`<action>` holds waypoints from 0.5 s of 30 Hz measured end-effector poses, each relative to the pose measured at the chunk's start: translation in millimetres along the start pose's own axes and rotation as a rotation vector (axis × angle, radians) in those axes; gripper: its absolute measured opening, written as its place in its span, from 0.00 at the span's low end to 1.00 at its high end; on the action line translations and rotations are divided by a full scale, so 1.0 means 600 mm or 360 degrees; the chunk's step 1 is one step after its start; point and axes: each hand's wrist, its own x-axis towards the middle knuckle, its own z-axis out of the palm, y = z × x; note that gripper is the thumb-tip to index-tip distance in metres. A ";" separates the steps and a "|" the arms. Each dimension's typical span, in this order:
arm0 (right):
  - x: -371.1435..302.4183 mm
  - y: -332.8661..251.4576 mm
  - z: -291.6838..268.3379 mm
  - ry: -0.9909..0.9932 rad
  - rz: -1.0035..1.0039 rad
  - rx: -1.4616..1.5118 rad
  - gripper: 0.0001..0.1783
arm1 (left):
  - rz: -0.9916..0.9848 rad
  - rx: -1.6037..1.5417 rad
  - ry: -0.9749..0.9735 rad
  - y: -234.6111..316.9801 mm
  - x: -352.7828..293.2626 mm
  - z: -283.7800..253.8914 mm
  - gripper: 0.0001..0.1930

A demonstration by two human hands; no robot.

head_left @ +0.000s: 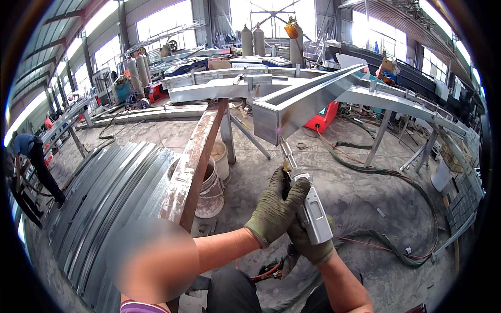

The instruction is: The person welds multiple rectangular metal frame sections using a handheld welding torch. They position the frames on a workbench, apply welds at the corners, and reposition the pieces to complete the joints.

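Note:
Both my gloved hands hold a silver welding gun (314, 214) with a long narrow nozzle. My left hand (274, 211), in a dark green glove, closes round its front part. Behind it, my right hand (322, 251) grips the rear of the body from below, its fingers partly hidden. The nozzle tip is at the lower near corner of a shiny metal channel frame (308, 107); whether it touches I cannot tell. A small pinkish spot shows on the metal close to the tip. The frame's near end overhangs the floor.
A rusty beam (201, 151) runs toward me on the left, beside paint-stained buckets (210, 190). Long metal profiles (109, 193) lie on the floor. Hoses (383, 237) curve along the right, near a red machine (324, 117). Another person (34, 161) bends at far left.

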 end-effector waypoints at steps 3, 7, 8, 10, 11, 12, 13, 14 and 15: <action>0.001 0.000 0.004 0.0021 0.0012 0.0047 0.10 | -0.0040 0.0049 -0.0004 0.005 0.001 -0.007 0.32; 0.007 -0.002 0.006 0.0014 -0.0013 0.0053 0.10 | -0.0064 0.0051 0.0008 -0.002 0.002 -0.011 0.34; 0.006 0.000 0.007 0.0013 0.0019 0.0079 0.10 | -0.0066 0.0044 0.0015 -0.003 0.003 -0.010 0.34; 0.005 0.007 0.008 0.0033 -0.0014 0.0069 0.10 | -0.0048 0.0027 0.0011 -0.003 0.004 -0.009 0.35; 0.004 0.011 0.009 0.0043 -0.0030 0.0065 0.10 | -0.0040 0.0020 0.0010 -0.003 0.005 -0.008 0.35; 0.004 0.014 0.010 0.0047 -0.0023 0.0075 0.09 | -0.0048 0.0021 0.0013 -0.004 0.005 -0.008 0.35; 0.003 0.016 0.011 0.0050 -0.0017 0.0085 0.09 | -0.0056 0.0022 0.0015 -0.003 0.005 -0.007 0.35; 0.003 0.016 0.011 0.0054 -0.0012 0.0094 0.09 | -0.0062 0.0023 0.0017 -0.001 0.005 -0.006 0.35; 0.004 0.014 0.009 0.0047 -0.0026 0.0062 0.09 | -0.0074 0.0036 0.0018 0.001 0.004 -0.005 0.35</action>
